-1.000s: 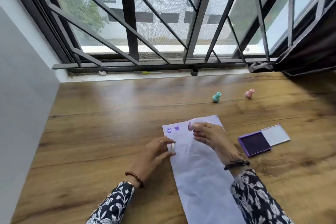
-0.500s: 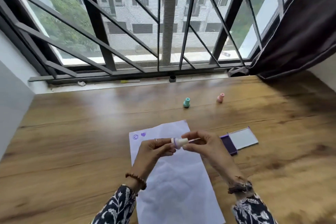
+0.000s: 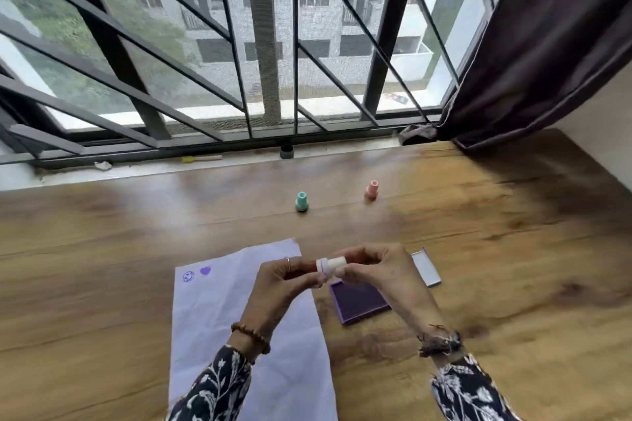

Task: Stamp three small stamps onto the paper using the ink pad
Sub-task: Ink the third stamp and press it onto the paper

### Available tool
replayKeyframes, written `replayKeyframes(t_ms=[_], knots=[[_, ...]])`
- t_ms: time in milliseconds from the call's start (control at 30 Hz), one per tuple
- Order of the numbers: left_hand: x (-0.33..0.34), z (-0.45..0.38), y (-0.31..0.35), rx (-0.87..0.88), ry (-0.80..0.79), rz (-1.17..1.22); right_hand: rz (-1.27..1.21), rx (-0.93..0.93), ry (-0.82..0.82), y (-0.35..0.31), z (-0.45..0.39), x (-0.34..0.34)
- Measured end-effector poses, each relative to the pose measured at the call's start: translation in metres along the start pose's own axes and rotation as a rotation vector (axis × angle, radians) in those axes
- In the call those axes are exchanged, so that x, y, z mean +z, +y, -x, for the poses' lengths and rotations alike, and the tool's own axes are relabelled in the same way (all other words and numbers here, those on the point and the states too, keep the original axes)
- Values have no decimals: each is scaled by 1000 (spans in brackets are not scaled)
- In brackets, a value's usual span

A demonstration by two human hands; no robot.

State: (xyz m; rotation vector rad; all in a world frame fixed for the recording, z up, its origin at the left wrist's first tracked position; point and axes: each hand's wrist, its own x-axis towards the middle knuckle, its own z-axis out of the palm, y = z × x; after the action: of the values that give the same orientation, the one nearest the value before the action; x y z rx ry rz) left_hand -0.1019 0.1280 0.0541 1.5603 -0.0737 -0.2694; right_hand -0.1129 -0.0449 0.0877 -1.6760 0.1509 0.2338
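A small white stamp (image 3: pixel 331 264) lies sideways in the air between my two hands, above the paper's right edge. My left hand (image 3: pixel 284 287) pinches its cap end and my right hand (image 3: pixel 379 270) pinches its body. The white paper (image 3: pixel 246 345) lies on the wooden table with a smiley print (image 3: pixel 188 276) and a heart print (image 3: pixel 205 271) in purple at its top left. The open purple ink pad (image 3: pixel 359 301) sits just right of the paper, under my right hand, with its lid (image 3: pixel 425 268) folded out. A teal stamp (image 3: pixel 302 202) and a pink stamp (image 3: pixel 371 190) stand upright farther back.
The wooden table (image 3: pixel 102 267) runs to a window sill with black bars. On the sill lie a yellow pen (image 3: pixel 201 158), a small dark cap (image 3: pixel 286 151) and a scrap. A dark curtain (image 3: pixel 547 44) hangs at the back right. A grey wall bounds the right.
My right hand lifted the white stamp off the paper and my left hand came up with the cap to meet it. My head turned left, so the scene shifted right.
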Motion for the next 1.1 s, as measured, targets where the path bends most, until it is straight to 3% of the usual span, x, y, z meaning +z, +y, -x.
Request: replayKeyframes(t_ms=[167,300,467,567,733,900,967,1100], knots=[[16,-35,-10,21,4,-141,-24,127,34,10,-37,-17],[28,-71,-20,0,91,-197,229,54,78,11,-80,-22],[19,-107,-36,148,436,-488,692,-158,253,15,-137,-22],[1,-120,-47,77,614,-665,793,-214,289,23,-156,-21],[-11,-140,-52,-51,468,-874,852,-261,279,31,-167,-19],[-7,-131,-41,20,405,-776,924,-304,309,18,-145,-15],[-4,-117,-32,89,350,-742,807,-360,287,9,-123,-7],[7,-83,-17,216,241,-713,492,-247,83,-1,-82,10]])
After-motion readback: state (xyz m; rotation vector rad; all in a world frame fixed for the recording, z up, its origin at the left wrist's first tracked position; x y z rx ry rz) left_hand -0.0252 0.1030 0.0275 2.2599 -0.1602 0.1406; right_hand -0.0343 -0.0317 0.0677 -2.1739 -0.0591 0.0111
